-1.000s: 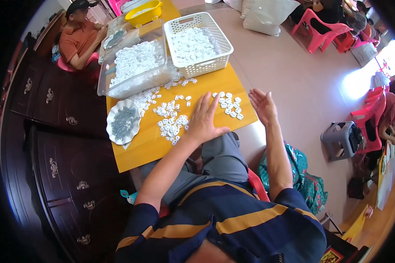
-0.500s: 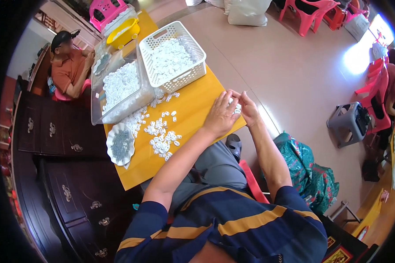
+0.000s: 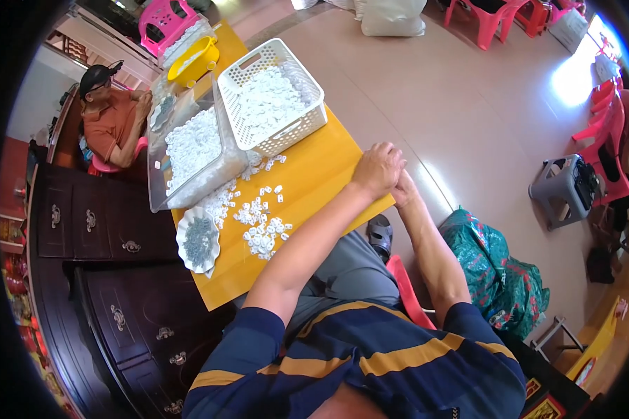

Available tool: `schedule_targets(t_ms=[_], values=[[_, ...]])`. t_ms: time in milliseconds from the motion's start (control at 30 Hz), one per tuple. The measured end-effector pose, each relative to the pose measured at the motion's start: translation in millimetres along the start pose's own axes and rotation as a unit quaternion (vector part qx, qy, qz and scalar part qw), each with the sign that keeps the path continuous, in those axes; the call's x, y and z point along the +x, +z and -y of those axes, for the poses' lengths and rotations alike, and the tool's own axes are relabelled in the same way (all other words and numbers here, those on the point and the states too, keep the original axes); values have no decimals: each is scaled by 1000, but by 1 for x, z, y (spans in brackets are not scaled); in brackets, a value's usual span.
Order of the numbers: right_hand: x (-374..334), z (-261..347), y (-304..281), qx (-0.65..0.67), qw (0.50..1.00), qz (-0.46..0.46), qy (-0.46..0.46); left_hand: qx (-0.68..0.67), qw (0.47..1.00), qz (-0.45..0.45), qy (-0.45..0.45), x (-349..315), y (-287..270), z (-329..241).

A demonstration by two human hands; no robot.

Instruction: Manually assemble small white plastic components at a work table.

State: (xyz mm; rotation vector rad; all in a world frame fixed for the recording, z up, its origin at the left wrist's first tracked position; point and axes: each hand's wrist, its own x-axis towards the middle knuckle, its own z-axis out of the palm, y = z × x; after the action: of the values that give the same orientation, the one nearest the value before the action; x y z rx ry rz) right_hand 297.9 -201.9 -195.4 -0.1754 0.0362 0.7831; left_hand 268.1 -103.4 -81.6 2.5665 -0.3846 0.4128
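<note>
Past the table's right front edge, my left hand (image 3: pixel 379 169) is closed over my right hand (image 3: pixel 402 190), fingers bent and the two pressed together. Small white plastic pieces showed between them half a second ago; now the hands hide whatever lies inside. On the yellow table (image 3: pixel 314 167), to the left of my forearms, lies a loose heap of white plastic pieces (image 3: pixel 264 237), each with dark holes or marks. A scalloped white dish (image 3: pixel 182 237) beside it holds many tiny grey parts, too small to make out.
A white perforated basket (image 3: pixel 297 131) and a clear bin (image 3: pixel 162 195), both full of white pieces, occupy the table's far side. Beyond is a yellow basin (image 3: pixel 201 66). A co-worker (image 3: pixel 108 126) sits far left. Dark drawers (image 3: pixel 105 223) stand left; green bags (image 3: pixel 479 251) lie right.
My left hand has curled over the right, and the white pieces between them have gone from sight. The view has shifted slightly.
</note>
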Motion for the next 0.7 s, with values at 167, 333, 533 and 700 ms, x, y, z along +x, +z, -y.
schedule_targets(t_ms=[167,333,533,700], values=[[1,-5,16,83,995,-23,53,40,998,15,-36,18,5,8],[4,3,11,58,992,-73,88,-102,983,-48,-145,37,3,10],[-4,14,0,108,988,-58,91,-254,945,-71,-191,9,-29,15],[-16,35,15,93,989,-114,25,-318,919,-140,-188,-55,-61,-14]])
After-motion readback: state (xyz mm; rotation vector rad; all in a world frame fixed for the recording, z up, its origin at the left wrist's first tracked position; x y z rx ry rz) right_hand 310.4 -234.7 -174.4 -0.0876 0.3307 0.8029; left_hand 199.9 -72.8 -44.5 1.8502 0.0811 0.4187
